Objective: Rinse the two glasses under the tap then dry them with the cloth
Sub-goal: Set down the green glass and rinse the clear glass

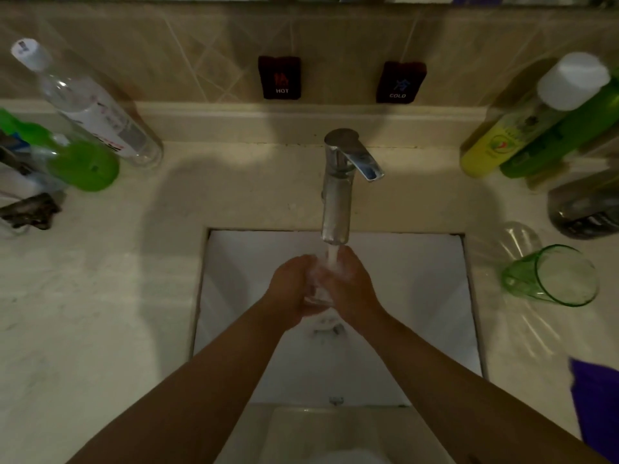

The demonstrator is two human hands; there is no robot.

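While water runs from the tap [336, 195] into the sink [435, 296], we see both hands meet under the stream, over the middle of the basin. The left hand [291, 289] and the right hand [351, 289] close around a clear glass [317, 289] from either side, so that only a narrow strip of it shows between them. The left grip curls round the near and left wall of the glass; the right grip wraps the right wall, its fingers bent toward the spout. Each grip is narrow and closed on the glass, though the running water blurs the fingertips and we cannot tell just how they lie. The stream lands right where the hands and glass come together.

The second glass, a green glass [552, 279], lies on its side on the desk [100, 296] to the right of the sink, its mouth facing us, well apart from the hands. A purple cloth [596, 406] lies at the right edge of the desk, nearer to us than the green glass. Bottles stand at the back corners of the desk on both sides, and two small plaques marked HOT and COLD hang on the tiled wall behind the tap.
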